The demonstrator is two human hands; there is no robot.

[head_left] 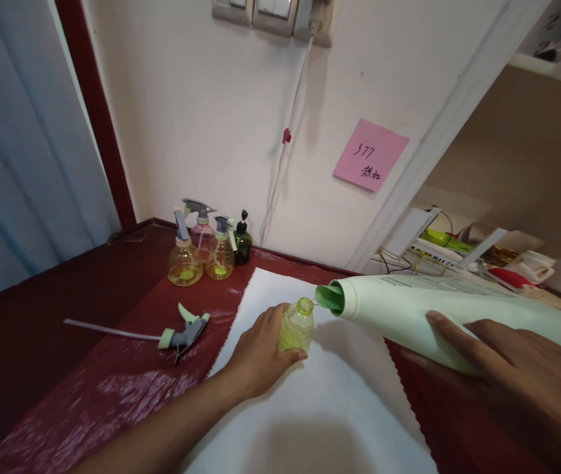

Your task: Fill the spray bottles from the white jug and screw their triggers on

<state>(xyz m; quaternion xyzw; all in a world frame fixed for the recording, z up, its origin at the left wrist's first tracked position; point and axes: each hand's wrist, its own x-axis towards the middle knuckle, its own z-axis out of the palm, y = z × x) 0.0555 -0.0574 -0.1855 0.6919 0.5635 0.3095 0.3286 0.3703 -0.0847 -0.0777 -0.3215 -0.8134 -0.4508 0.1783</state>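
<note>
My left hand [261, 359] is wrapped round a small yellow-green see-through spray bottle [298, 327], its neck uncapped. In my right hand [512, 375] a large pale green jug-like bottle [399, 306] lies tilted almost flat, its green spout [328, 297] close to the small bottle's mouth. A thin clear stream runs between spout and neck. Yellowish liquid seems to sit low in the small bottle. Left of my left hand, a grey and green trigger spray head [184, 336] with a long dip tube lies on the red table cover.
A white cloth [310, 408] with a scalloped edge lies under my hands on the dark red table cover [137, 368]. Several spray bottles [185, 263] and a dark green pump bottle [243, 243] stand by the wall. A white cord [280, 158] hangs from a socket. Cluttered shelves [458, 253] are at right.
</note>
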